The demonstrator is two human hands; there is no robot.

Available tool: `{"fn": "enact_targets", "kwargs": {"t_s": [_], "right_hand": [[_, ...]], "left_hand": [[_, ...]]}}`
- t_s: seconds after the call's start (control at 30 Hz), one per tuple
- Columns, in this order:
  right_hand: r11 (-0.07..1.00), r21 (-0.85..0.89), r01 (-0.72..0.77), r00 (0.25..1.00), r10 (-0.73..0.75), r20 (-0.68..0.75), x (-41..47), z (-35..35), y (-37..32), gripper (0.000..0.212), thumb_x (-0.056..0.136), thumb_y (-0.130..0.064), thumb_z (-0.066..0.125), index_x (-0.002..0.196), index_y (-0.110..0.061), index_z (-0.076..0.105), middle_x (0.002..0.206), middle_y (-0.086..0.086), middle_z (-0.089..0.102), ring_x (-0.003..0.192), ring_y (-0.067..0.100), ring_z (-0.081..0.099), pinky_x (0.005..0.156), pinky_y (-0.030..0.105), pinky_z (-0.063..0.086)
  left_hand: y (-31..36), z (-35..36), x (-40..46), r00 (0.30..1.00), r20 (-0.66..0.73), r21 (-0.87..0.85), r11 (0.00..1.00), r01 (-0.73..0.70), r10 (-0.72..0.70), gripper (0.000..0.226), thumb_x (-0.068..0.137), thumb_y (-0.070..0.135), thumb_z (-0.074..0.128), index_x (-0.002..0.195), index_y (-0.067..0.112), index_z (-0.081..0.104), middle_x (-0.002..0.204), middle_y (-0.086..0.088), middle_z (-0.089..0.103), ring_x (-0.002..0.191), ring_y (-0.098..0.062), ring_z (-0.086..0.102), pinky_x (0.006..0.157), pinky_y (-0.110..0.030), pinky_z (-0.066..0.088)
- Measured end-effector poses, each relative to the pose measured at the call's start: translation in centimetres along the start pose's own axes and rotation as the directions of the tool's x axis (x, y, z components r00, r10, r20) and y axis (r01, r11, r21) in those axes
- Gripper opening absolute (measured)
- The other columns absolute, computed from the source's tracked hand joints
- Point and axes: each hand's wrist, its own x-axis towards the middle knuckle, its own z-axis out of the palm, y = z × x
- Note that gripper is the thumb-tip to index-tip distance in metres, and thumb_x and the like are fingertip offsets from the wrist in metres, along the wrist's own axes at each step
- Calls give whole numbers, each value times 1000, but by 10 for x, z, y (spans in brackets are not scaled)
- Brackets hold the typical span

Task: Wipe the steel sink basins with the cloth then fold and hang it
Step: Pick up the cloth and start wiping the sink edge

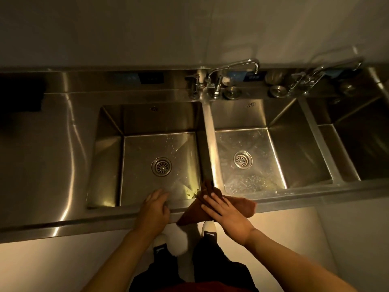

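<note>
From the head view we see the brown cloth (228, 204) draped over the near rim of the steel sink (294, 197), right where the divider between the left basin (136, 165) and the middle basin (294, 161) meets it, one corner hanging off the near edge; we judge it lies there so the flat rim can serve for folding or hanging. Our right hand (223, 216) lies on it with fingers straight, pressing it flat. Our left hand (155, 205) rests on the rim just left of the cloth, fingers loosely curled and holding nothing, probably steadying us. Water beads on both basin floors.
</note>
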Motion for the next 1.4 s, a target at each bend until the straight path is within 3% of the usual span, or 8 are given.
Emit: {"fn": "enact_targets", "kwargs": {"t_s": [0.17, 0.37, 0.5, 0.6, 0.77, 1.0, 1.23, 1.4], "right_hand": [[984, 174, 27, 999, -20, -44, -8, -16, 10, 90, 86, 15, 52, 160, -30, 29, 169, -10, 4, 155, 13, -12, 127, 36, 9], [927, 370, -55, 913, 197, -358, 19, -86, 24, 65, 90, 3, 62, 150, -21, 51, 163, 1, 34, 151, 17, 29, 122, 31, 31], [864, 493, -105, 788, 375, -489, 50, -131, 30, 55, 97, -2, 57, 148, -21, 53, 162, -2, 37, 144, 6, 33, 118, 11, 22], [818, 554, -158, 755, 461, -466, 63, -130, 25, 54, 100, -4, 54, 150, -23, 50, 162, -4, 36, 145, 8, 32, 116, 5, 15], [753, 564, -339, 833, 519, -192, 52, -63, 2, 65, 100, -1, 53, 158, -24, 36, 170, -4, 9, 156, 24, 17, 128, 39, 19], [831, 265, -489, 814, 544, -205, 45, -20, -11, 86, 101, -45, 51, 160, -41, -11, 169, -6, -21, 157, 30, -11, 121, 59, 6], [891, 213, -401, 881, 439, -175, 84, -25, 27, 88, 96, -42, 55, 161, -43, -4, 168, -6, -24, 154, 34, -22, 123, 62, 13], [887, 280, -368, 868, 435, -239, 104, -32, 39, 85, 93, -33, 54, 163, -34, 7, 170, -3, -17, 155, 33, -20, 123, 57, 24]], "left_hand": [[13, 4, 7, 999, 18, 4, 1000, -27, 27, 52, 97, 7, 57, 147, 19, 57, 157, -6, 46, 145, -25, 39, 120, -41, 37], [19, -4, 23, 998, 12, -16, 998, -58, 58, 57, 93, 6, 59, 148, 23, 56, 159, -3, 44, 146, -25, 39, 118, -41, 40], [24, -5, 28, 999, 15, 0, 999, -47, 47, 61, 93, 7, 57, 150, 27, 52, 162, 2, 39, 147, -22, 36, 119, -35, 36], [25, -3, 26, 1000, 11, -27, 999, -18, 18, 59, 95, 8, 58, 150, 29, 52, 164, 5, 37, 149, -20, 34, 120, -35, 36], [21, 4, 16, 999, 13, -53, 998, -34, 35, 55, 98, 11, 56, 150, 30, 52, 162, 6, 38, 149, -17, 33, 119, -28, 31], [19, 14, 8, 995, 31, -32, 995, -97, 98, 51, 104, 24, 53, 154, 30, 46, 162, 7, 38, 151, -15, 31, 123, -37, 34], [15, 29, 27, 963, 211, 258, 940, -222, 169, 66, 103, 55, 40, 162, 47, 12, 172, 11, 16, 160, -16, 6, 128, -44, 8], [-6, 35, 39, 984, 133, 231, 962, -148, 119, 70, 96, 68, 22, 162, 46, 13, 173, 5, 18, 161, -23, 8, 127, -48, -1]]}}
